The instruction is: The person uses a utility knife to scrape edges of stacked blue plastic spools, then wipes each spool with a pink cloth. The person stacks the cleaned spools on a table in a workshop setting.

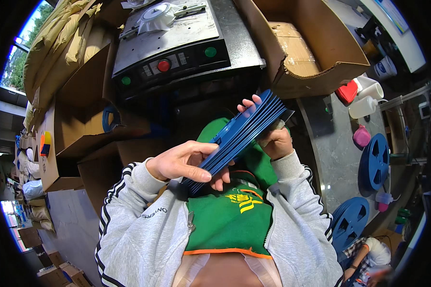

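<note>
A stack of several thin blue plastic reel discs is held up in front of my chest, tilted and seen nearly edge-on. My left hand grips its lower left end, the thumb along the edges and fingers curled underneath. At the upper right end, my right hand is closed round the stack, some of its fingertips showing over the far side. A small dark, flat piece pokes out beside the right fingers; I cannot make out what it is. Behind the stack hangs my green apron.
Ahead stands a machine with red and green buttons and a white fixture on its plate. Open cardboard boxes flank it. More blue reel discs lie on the grey table at right, near bottles. Another person is at lower right.
</note>
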Action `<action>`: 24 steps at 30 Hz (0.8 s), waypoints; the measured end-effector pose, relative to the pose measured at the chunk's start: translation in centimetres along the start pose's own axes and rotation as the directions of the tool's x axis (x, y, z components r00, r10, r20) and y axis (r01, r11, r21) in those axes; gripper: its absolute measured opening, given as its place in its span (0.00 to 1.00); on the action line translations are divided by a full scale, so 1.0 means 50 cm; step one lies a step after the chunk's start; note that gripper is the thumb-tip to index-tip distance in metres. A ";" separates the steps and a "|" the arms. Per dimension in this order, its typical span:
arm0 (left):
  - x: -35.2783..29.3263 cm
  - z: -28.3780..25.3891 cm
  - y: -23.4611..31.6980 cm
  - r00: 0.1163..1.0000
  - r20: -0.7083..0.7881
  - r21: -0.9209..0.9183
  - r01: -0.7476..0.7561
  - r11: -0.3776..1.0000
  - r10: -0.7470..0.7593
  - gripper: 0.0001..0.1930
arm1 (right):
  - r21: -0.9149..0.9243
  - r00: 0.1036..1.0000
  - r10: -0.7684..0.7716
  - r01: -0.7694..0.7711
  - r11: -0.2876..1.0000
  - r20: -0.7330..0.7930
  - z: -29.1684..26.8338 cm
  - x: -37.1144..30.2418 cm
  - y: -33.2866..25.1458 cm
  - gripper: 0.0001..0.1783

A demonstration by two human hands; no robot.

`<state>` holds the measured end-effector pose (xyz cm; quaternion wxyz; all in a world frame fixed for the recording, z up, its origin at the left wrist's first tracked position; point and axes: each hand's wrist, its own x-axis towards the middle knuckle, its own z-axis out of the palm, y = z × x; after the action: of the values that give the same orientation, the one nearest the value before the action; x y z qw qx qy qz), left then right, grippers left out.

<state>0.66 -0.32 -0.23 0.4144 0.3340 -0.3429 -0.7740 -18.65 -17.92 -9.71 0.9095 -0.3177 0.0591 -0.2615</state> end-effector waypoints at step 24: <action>0.010 0.015 0.026 0.974 -0.213 -0.006 -0.084 0.996 0.081 0.13 | -0.257 0.898 0.138 -0.263 0.930 -0.418 -0.034 -0.061 -0.026 0.19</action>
<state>0.40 -1.14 1.11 0.4830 0.3973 -0.3041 -0.7186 -22.29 -18.16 -10.42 0.8408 -0.3881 0.3128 -0.2113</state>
